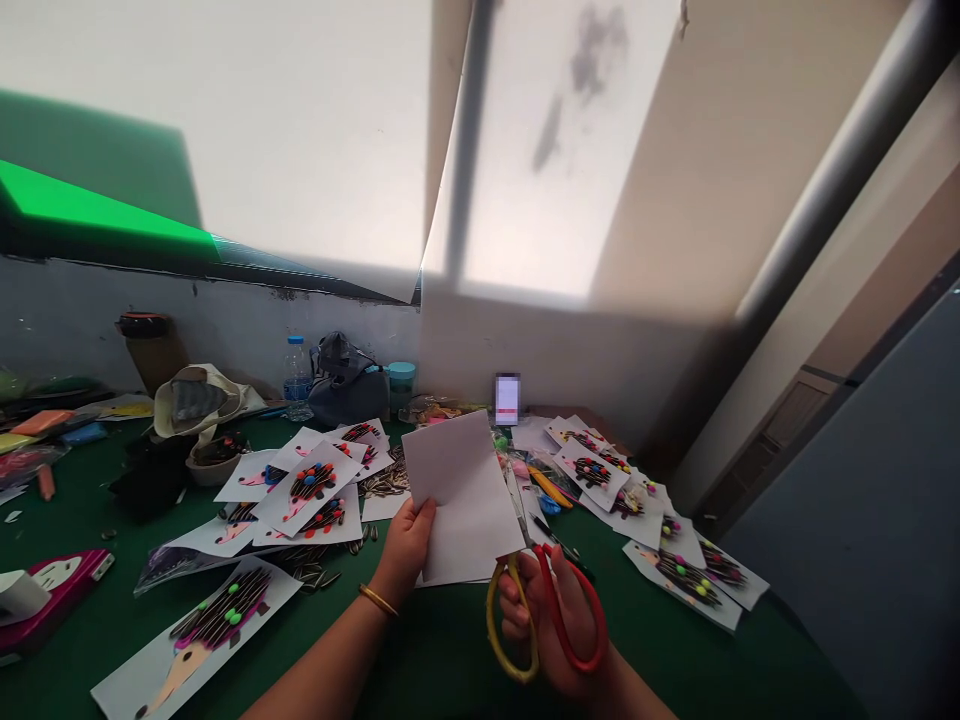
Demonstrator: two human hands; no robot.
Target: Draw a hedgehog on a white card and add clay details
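Note:
My left hand grips the left edge of a white paper sheet, thumb on top, and holds it tilted up above the table. A gold bangle circles that wrist. In my right hand are scissors with one red and one yellow handle, the fingers around the loops. Their blades lie at the sheet's right edge; I cannot tell whether they touch the paper. Left of the sheet is a pile of white cards with hedgehog pictures made of seeds and coloured balls.
More hedgehog cards spread at the right, and one card lies front left. Sunflower seeds are scattered behind the left pile. A water bottle, a dark bag and a phone stand along the wall. A pink power strip sits left.

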